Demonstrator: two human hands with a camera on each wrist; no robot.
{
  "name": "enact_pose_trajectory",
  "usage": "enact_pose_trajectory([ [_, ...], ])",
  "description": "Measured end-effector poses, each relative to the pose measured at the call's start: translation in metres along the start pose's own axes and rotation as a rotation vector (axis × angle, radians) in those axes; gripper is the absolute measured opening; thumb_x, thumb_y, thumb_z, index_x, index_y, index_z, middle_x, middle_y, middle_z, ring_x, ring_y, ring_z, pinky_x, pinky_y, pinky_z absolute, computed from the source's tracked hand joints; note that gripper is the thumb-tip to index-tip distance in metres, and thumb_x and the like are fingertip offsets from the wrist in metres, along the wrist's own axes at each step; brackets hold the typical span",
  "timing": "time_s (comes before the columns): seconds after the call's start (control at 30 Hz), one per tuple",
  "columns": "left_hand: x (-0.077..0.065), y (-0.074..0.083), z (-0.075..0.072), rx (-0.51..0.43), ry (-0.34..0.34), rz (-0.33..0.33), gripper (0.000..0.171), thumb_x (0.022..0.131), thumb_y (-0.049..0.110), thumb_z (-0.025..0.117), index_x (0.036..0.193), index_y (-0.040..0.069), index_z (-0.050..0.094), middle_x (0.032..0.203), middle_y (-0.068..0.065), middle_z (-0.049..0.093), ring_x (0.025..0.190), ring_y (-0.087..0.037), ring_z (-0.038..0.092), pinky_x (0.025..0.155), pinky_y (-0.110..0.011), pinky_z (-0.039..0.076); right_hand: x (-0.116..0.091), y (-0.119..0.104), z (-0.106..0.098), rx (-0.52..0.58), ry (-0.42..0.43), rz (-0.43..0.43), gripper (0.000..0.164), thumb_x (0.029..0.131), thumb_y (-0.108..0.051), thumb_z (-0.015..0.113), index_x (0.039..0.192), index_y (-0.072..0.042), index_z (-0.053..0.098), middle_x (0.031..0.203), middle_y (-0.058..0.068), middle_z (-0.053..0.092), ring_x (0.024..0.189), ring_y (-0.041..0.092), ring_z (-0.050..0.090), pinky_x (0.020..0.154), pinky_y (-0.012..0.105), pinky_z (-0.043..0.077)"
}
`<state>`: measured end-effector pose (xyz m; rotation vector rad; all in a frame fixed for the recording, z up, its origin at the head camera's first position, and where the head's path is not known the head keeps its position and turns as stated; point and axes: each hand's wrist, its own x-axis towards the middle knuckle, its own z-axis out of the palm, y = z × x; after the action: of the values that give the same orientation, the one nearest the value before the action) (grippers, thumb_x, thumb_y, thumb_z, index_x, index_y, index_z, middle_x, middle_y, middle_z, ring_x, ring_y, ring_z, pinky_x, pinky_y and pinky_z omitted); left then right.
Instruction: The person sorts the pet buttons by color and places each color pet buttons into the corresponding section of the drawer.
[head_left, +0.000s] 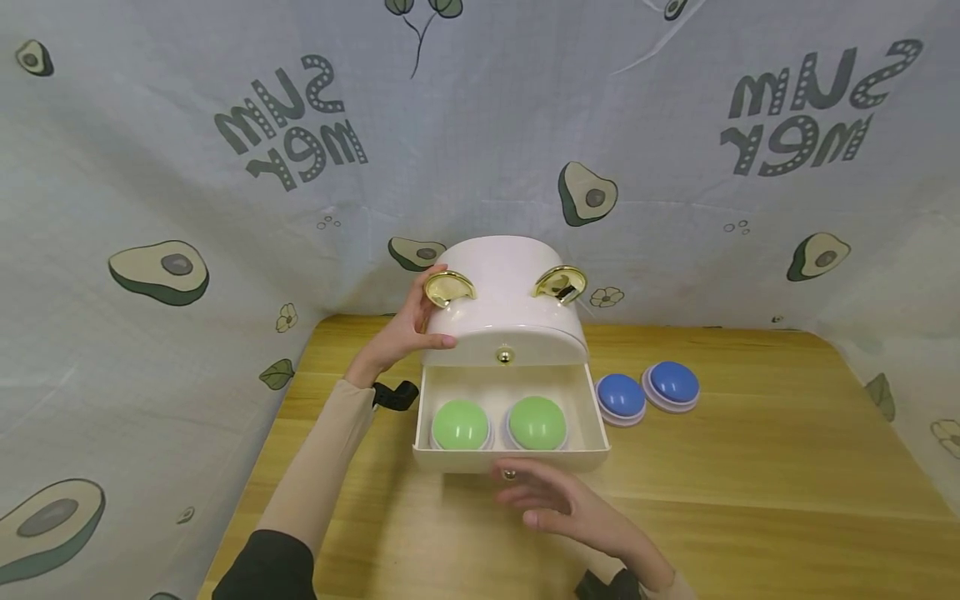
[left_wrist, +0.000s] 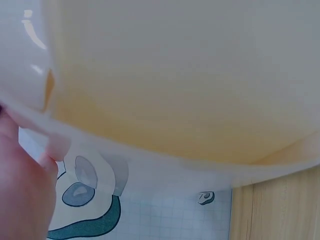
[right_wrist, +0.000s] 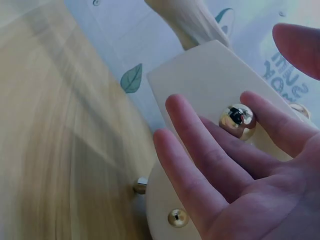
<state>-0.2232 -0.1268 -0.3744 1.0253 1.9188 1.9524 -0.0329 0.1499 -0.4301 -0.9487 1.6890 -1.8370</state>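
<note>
A white, round-topped drawer box (head_left: pixel 506 292) with gold ear-shaped pieces stands at the back of the table. Its lower drawer (head_left: pixel 510 461) is pulled out, and two green domed buttons (head_left: pixel 461 425) with pale bases lie side by side inside. My left hand (head_left: pixel 405 329) grips the box's left side, thumb at the front and fingers by the left ear. Below the drawer front is my right hand (head_left: pixel 558 508), fingers extended around the gold drawer knob (right_wrist: pixel 238 121), holding nothing. Whether the index finger touches the knob, I cannot tell.
Two blue domed buttons (head_left: pixel 621 396) on pale bases sit on the wooden table (head_left: pixel 750 467), right of the drawer. A cloth (head_left: pixel 480 133) printed with avocados hangs behind the table. Another gold knob (head_left: pixel 505 356) is on the box's upper front.
</note>
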Motion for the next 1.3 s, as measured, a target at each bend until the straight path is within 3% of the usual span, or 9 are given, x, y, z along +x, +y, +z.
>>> enact_pose_trajectory([
  [0.1,0.001,0.0,0.0,0.015,-0.003,-0.008,0.107,0.074,0.028,0.084,0.149,0.022,0.007,0.15,-0.011,0.02,0.138,-0.021,0.021,0.11,-0.044,0.017,0.004,0.001,-0.005,0.03,0.004,-0.014,0.051,0.097,0.002,0.048,0.145,0.002,0.031,0.14,0.028,0.039,0.12,0.042,0.049,0.096,0.039,0.044],
  [0.33,0.002,0.0,0.001,0.02,-0.013,-0.012,0.11,0.072,0.036,0.084,0.149,0.023,0.007,0.15,-0.011,0.02,0.138,-0.022,0.022,0.11,-0.046,0.017,0.009,0.002,-0.012,0.059,0.026,0.0,0.049,0.098,0.002,0.047,0.145,0.002,0.032,0.14,0.023,0.042,0.119,0.047,0.047,0.094,0.039,0.045],
  [0.77,0.001,0.001,-0.002,0.049,-0.018,-0.03,0.112,0.071,0.044,0.082,0.149,0.024,0.004,0.153,-0.011,0.014,0.14,-0.022,0.017,0.11,-0.048,0.015,0.022,0.006,-0.02,0.054,0.127,0.031,0.048,0.098,0.0,0.047,0.145,0.0,0.034,0.137,0.035,0.038,0.119,0.046,0.048,0.094,0.039,0.045],
  [1.07,-0.001,0.004,-0.001,0.032,-0.019,-0.06,0.112,0.073,0.036,0.083,0.15,0.023,0.002,0.153,-0.011,0.015,0.141,-0.022,0.016,0.11,-0.049,0.016,0.033,0.007,-0.027,0.042,0.154,0.056,0.049,0.099,-0.003,0.047,0.146,-0.002,0.034,0.139,0.029,0.041,0.121,0.039,0.049,0.095,0.037,0.044],
  [1.3,-0.001,0.005,-0.001,0.077,-0.018,-0.08,0.114,0.07,0.046,0.082,0.149,0.026,0.003,0.154,-0.009,0.012,0.142,-0.021,0.014,0.11,-0.051,0.015,0.044,0.011,-0.032,0.024,0.201,0.076,0.049,0.098,-0.005,0.049,0.145,-0.002,0.035,0.139,0.027,0.042,0.12,0.036,0.051,0.095,0.036,0.045],
])
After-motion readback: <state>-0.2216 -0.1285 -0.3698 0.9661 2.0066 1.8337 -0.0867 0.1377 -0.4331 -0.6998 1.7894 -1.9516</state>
